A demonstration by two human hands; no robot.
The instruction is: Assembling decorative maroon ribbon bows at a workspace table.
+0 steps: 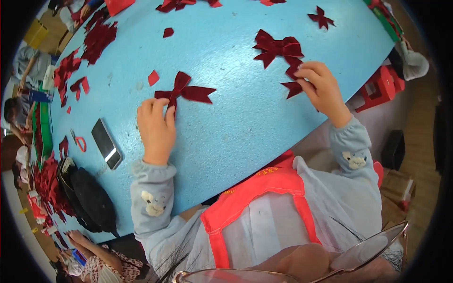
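My left hand (155, 129) rests on the blue table, its fingertips closed on the lower left of a dark red velvet bow (181, 86). The bow's pointed tail spreads to the right. Farther right, my right hand (324, 94) pinches a second dark red velvet piece (291, 88) with a notched end; the fingers cover part of it, so its full shape is hidden. Just beyond that hand lies a larger dark red bow (277, 48), touching or overlapping the pinched piece. A small red scrap (153, 78) sits beyond my left hand.
The blue table (226, 141) carries a phone (106, 144), red-handled scissors (79, 140) and a black bag (92, 198) on the left. Velvet piles (99, 42) line the far left. A small bow (321, 18) lies far right; a red stool (381, 88) stands beside the table. Other people sit along the left.
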